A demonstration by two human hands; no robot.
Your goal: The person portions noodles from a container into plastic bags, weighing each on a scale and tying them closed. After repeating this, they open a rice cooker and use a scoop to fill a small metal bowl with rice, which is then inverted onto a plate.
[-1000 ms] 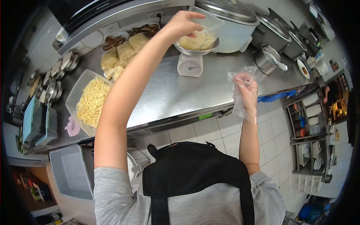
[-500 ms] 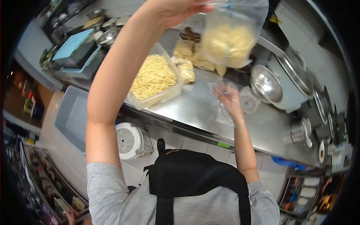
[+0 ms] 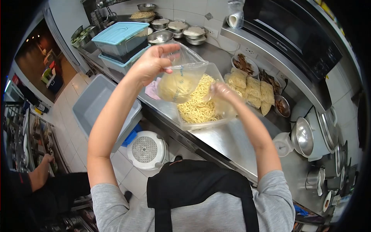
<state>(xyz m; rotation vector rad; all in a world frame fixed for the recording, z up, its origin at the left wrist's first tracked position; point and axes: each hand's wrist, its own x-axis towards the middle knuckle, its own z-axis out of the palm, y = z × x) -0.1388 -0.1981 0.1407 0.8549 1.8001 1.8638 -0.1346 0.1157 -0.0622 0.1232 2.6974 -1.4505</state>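
My left hand (image 3: pixel 156 63) pinches the top edge of a clear plastic bag (image 3: pixel 181 83) with yellow noodles in its bottom. The bag hangs over the left side of a clear plastic tub (image 3: pixel 216 121) of loose yellow noodles (image 3: pixel 199 106). My right hand (image 3: pixel 224 92), in a thin clear glove, is over the tub's right side; its fingers are blurred and what they hold, if anything, cannot be made out. Filled bags of noodles (image 3: pixel 253 91) lie on the steel counter (image 3: pixel 232 141) to the right of the tub.
Blue-lidded boxes (image 3: pixel 121 34) and metal bowls (image 3: pixel 160 36) stand at the back left. A grey bin (image 3: pixel 92 100) and white stool (image 3: pixel 147 149) are below the counter. A scale (image 3: pixel 283 145) and large pot are at right. Another person's arm (image 3: pixel 40 174) shows at lower left.
The view has turned toward the right. My left hand has brought the noodle bag down beside the tub. My right hand has moved from near the scale to over the tub.
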